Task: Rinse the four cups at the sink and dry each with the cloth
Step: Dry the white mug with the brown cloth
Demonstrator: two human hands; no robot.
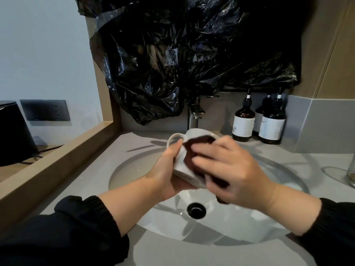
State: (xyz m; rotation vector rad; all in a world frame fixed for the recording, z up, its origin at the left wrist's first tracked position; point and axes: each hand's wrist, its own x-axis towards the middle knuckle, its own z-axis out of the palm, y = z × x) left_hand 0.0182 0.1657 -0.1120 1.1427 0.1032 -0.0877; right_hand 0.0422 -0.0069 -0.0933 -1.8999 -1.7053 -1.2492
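From the head camera, looking down over the person's arms, a white cup [180,164] is held in the air above the sink [169,229], tilted so its mouth faces away toward the faucet [195,117], with its handle up and to the left.

The left hand [168,170] cradles the cup from below and from the side. Its grip is closed around the cup's body, and the thumb lies just beside the handle.

The right hand [232,169] has its grip on a dark brown cloth [196,144]. The fingers curl over the cloth and press it against the cup's side and rim, and part of the cloth is tucked into the mouth. A dark end of the cloth shows under the palm. This hand is slightly blurred.

Both wrists come out of black sleeves [86,223].

Straight below the hands is the sink's black drain [196,210]. The basin is set into a grey desk [92,175].

At the back right of the desk stand three dark pump bottles [243,121] with pale labels, close together. A clear glass [351,169] is cut off at the right edge.

A crumpled black plastic sheet [192,54] hangs over the wall behind the faucet. To the left, beyond a wooden ledge [57,156], there is a black appliance [13,135] and a dark socket plate [45,110].
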